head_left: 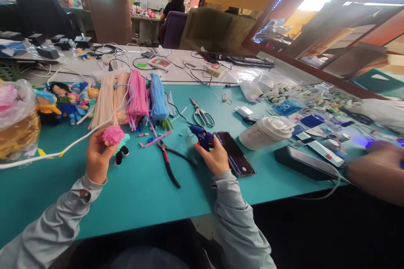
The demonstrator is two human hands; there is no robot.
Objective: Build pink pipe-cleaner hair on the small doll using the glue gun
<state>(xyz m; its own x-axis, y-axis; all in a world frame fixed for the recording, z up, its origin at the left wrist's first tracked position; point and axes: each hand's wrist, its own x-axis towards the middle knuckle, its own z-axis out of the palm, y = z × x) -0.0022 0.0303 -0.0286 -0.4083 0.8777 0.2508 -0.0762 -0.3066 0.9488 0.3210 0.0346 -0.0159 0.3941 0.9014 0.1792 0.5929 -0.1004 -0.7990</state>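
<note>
My left hand (98, 157) is closed around a small doll (114, 135) with pink hair, a mint-green top and black feet, held above the teal mat. My right hand (215, 157) grips a dark blue glue gun (202, 135), its nozzle pointing away to the left. Between my hands lie pliers (168, 162) with one red-and-black handle showing; the other handle is dark. Just right of my right hand is a dark phone (235, 154). Scissors (202, 114) rest beyond the glue gun. Pink pipe-cleaner pieces (158, 139) are scattered near the pliers.
Bundles of beige (105, 101), pink (138, 92) and blue pipe cleaners (158, 98) stand behind, with finished dolls (65, 103) to their left. A white cable (78, 139) crosses the left side. A lidded cup (267, 132) stands right; another person's hand (378, 172) is at far right.
</note>
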